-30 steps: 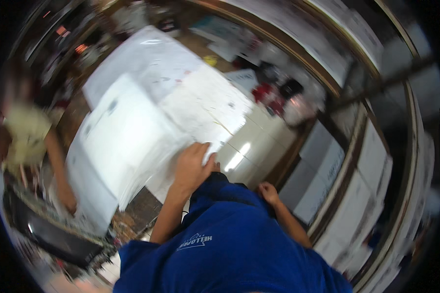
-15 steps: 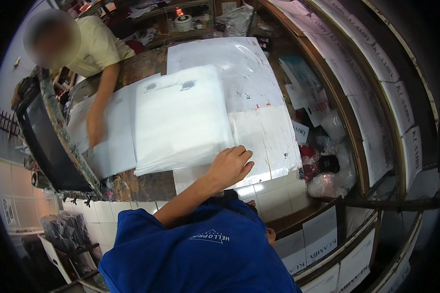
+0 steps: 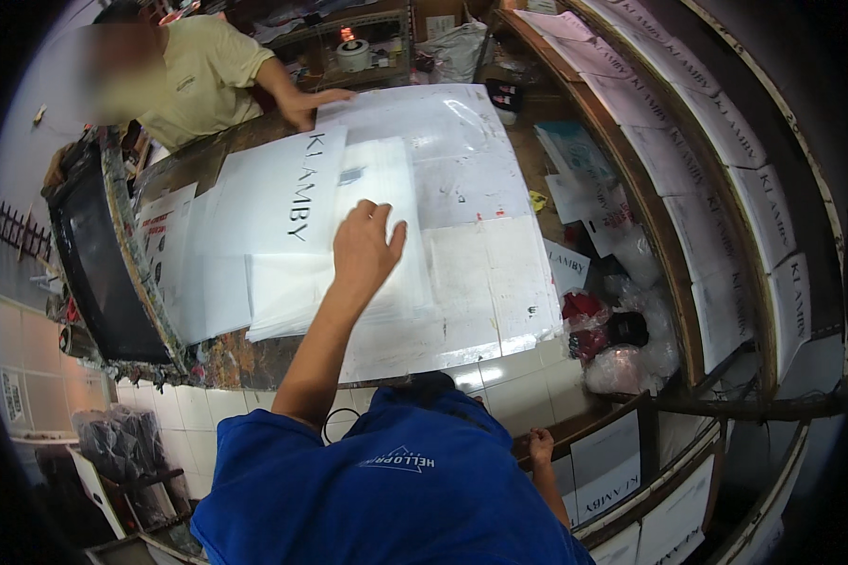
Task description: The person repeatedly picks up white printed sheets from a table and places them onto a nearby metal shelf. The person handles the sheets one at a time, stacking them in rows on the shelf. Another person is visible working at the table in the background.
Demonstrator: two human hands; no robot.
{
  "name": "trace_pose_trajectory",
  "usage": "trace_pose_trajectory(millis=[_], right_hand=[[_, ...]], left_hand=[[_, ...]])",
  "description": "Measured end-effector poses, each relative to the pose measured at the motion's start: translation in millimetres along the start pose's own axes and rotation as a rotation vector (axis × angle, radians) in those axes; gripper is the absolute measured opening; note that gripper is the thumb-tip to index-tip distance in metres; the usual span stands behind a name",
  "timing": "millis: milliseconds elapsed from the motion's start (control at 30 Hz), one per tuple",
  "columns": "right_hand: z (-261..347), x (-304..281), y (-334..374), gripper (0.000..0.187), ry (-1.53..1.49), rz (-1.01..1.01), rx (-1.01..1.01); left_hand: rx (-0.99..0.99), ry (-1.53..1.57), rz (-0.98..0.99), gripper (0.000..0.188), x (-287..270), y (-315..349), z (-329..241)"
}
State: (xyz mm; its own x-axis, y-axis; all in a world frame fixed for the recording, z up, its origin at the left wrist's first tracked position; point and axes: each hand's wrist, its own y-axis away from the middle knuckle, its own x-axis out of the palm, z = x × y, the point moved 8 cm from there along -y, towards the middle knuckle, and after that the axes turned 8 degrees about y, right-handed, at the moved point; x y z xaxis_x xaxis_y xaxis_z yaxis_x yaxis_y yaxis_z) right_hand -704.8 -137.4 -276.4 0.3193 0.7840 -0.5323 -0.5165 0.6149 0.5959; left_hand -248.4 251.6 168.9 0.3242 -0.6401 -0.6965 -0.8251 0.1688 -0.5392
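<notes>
My left hand (image 3: pixel 367 247) reaches over the worktable with fingers and thumb apart, holding nothing. Beneath it is a stack of translucent whitish sheets (image 3: pixel 386 188). Left of that hand a white sheet with black lettering (image 3: pixel 266 188) overlaps the stack. Low at my right side, beside the rack, my right hand (image 3: pixel 541 444) has its fingers curled in, with nothing visible in them. A co-worker's hand (image 3: pixel 313 104) rests at the far edge, by the big white board (image 3: pixel 471 188).
A framed printing screen (image 3: pixel 104 259) stands tilted at the table's left end. Wooden racks (image 3: pixel 674 235) of lettered white sheets curve along the right. Plastic bags and a black cap (image 3: pixel 628 328) lie on a lower shelf. White floor tiles (image 3: pixel 528 377) show below the table.
My left hand has moved left and farther over the stack. The lettered sheet now lies across it. The co-worker's hand has shifted from the left sheets to the far edge.
</notes>
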Motion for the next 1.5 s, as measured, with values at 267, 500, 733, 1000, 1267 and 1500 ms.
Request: trace_pose_trajectory(millis=[267, 500, 733, 1000, 1267, 1500], right_hand=[[-2, 16, 47, 0.023, 0.066, 0.059, 0.093], [19, 28, 104, 0.031, 0.076, -0.013, 0.146], [26, 29, 86, 0.034, 0.059, -0.150, 0.142], [186, 11, 83, 0.025, -0.460, -0.043, 0.004], [395, -56, 135, 0.036, -0.501, 0.008, -0.753], [389, -112, 163, 0.030, -0.314, -0.348, -0.642]], left_hand=[[-0.063, -0.401, 0.205, 0.029, 106, -54, 82], [0.085, -0.450, 0.462, 0.029, 177, -61, 63], [-0.060, -0.444, 0.598, 0.022, 221, -71, 132], [0.193, -0.283, 0.594, 0.017, 190, -65, 22], [0.493, 0.395, 0.666, 0.020, 158, 52, -181], [0.707, 0.474, 0.921, 0.014, 160, 133, -260]])
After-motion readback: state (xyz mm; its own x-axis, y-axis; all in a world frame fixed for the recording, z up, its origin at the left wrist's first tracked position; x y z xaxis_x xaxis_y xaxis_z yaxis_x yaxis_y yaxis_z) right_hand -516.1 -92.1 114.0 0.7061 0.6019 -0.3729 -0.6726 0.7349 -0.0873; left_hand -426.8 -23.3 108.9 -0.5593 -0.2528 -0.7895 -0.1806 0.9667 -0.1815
